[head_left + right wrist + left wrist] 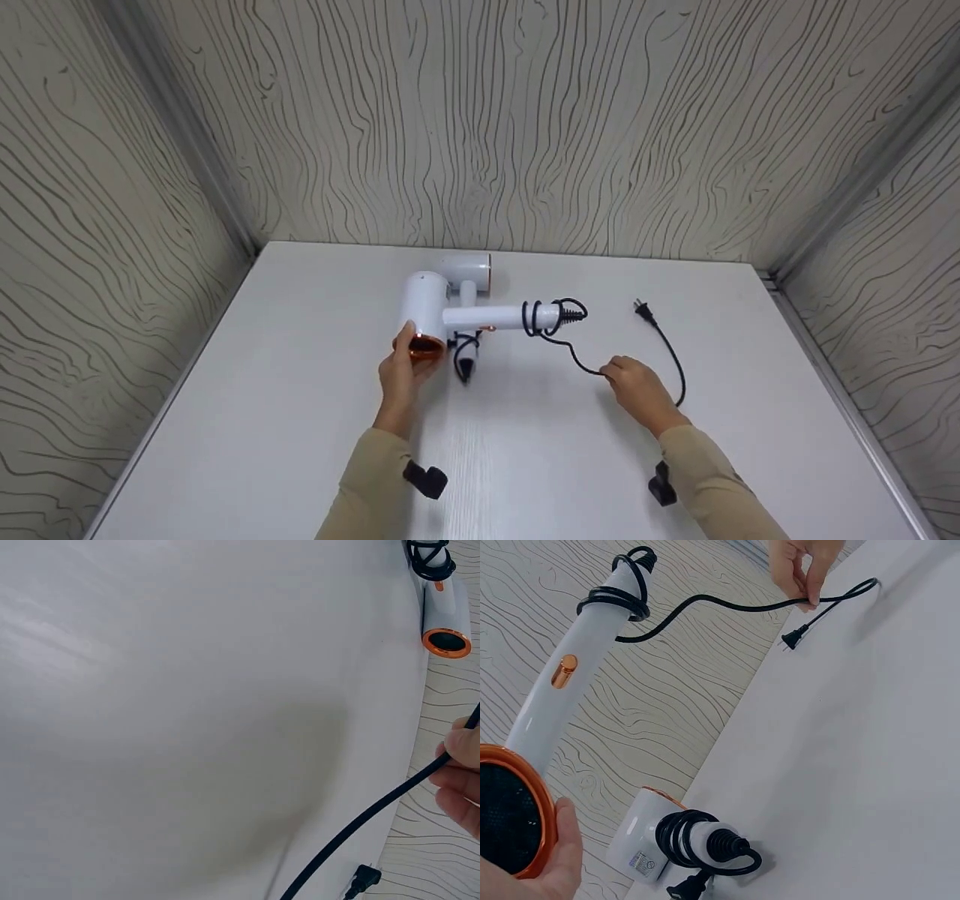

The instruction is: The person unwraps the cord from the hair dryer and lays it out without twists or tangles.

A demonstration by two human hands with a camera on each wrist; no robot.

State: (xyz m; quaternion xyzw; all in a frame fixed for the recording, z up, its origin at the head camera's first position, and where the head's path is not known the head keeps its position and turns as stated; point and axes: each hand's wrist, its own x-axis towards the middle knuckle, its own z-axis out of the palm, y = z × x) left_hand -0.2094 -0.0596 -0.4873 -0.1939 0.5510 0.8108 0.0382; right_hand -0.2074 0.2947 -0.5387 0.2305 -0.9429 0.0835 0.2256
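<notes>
A white hair dryer (424, 304) with a copper rim is held up by my left hand (400, 375), which grips the rim end of its barrel. Black cord (611, 601) loops around the end of its handle (559, 690). My right hand (637, 390) pinches the cord (360, 821) between thumb and fingers, to the right of the handle. From there the cord curves to a two-pin plug (644, 310). In the left wrist view, part of the left hand (559, 862) shows beside the copper rim (544, 814).
Behind the held dryer, a second white hair dryer (466, 271) lies on the white table (315, 420), its cord (676, 838) wound around the handle. Wood-patterned panels (450, 127) stand at the back and both sides.
</notes>
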